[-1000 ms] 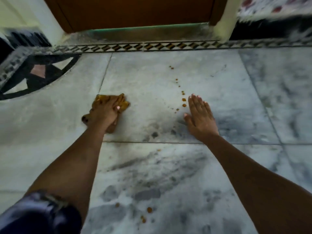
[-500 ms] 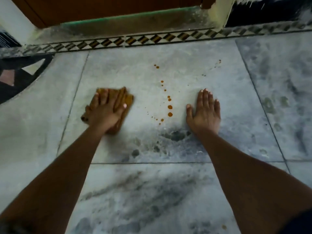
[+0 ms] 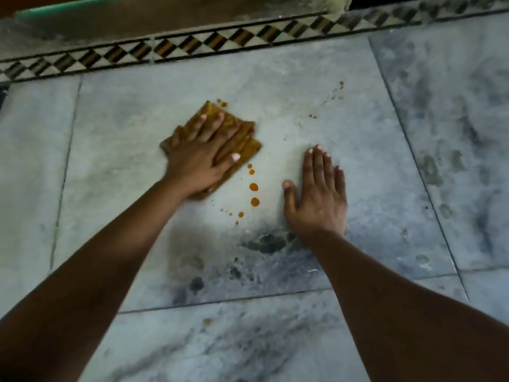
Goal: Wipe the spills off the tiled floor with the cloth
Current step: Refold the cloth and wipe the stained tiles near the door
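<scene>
The left hand point(image 3: 202, 161) lies flat on the folded orange-brown cloth point(image 3: 243, 140), fingers straight and slightly spread, thumb stretched out to the side. It presses the cloth down on the tiled floor point(image 3: 358, 139) without curling round it. Half a second ago this hand and the cloth sat well to the left of the trail of spills point(image 3: 253, 187). Now they have slid to the right and forward, and the cloth covers the middle stretch of that trail. Two small drops point(image 3: 222, 103) show just beyond the fingertips, at the far edge of the cloth. The larger round drops lie just past the thumb, between the two hands, with a few tiny ones trailing toward the wrist side.

The right hand point(image 3: 316, 197) is still planted palm-down on the bare tile, fingers straight and close together, holding nothing. It stays on the far side of the trail from the cloth, as before. Faint brown specks point(image 3: 312, 116) lie ahead of its fingertips. One more drop point(image 3: 207, 321) sits on the nearer tile, between the two forearms. The patterned border point(image 3: 192, 48) runs across the floor beyond both hands.
</scene>
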Demonstrator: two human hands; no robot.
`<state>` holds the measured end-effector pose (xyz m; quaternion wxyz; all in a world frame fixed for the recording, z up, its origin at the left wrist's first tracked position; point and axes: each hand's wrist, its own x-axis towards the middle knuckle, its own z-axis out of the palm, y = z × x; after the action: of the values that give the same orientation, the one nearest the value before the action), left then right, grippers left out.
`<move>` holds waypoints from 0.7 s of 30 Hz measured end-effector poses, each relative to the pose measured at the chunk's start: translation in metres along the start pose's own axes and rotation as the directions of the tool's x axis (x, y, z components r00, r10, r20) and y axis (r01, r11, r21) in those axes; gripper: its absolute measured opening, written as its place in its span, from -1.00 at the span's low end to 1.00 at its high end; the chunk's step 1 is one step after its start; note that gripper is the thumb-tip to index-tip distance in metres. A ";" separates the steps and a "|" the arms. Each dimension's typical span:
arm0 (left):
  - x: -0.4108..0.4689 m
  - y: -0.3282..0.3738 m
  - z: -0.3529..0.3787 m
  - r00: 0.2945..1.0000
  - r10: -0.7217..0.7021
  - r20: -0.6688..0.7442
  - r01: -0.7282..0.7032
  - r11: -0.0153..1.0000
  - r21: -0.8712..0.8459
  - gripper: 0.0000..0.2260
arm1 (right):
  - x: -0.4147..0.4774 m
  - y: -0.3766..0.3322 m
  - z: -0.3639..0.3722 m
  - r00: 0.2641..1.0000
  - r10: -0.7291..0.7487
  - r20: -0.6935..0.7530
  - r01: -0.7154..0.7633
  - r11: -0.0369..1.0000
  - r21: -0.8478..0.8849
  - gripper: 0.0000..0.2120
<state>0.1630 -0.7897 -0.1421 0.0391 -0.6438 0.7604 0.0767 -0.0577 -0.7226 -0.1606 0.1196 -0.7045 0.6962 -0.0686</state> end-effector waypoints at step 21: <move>0.053 0.020 -0.022 0.990 -0.141 -0.011 0.139 0.983 -0.117 -0.44 | 0.001 -0.001 -0.001 1.000 0.002 0.023 -0.002 1.000 -0.003 -0.31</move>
<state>0.1352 -0.8415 -0.1272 -0.0005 -0.6975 0.7079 0.1116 -0.0571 -0.7234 -0.1599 0.1267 -0.7046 0.6956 -0.0595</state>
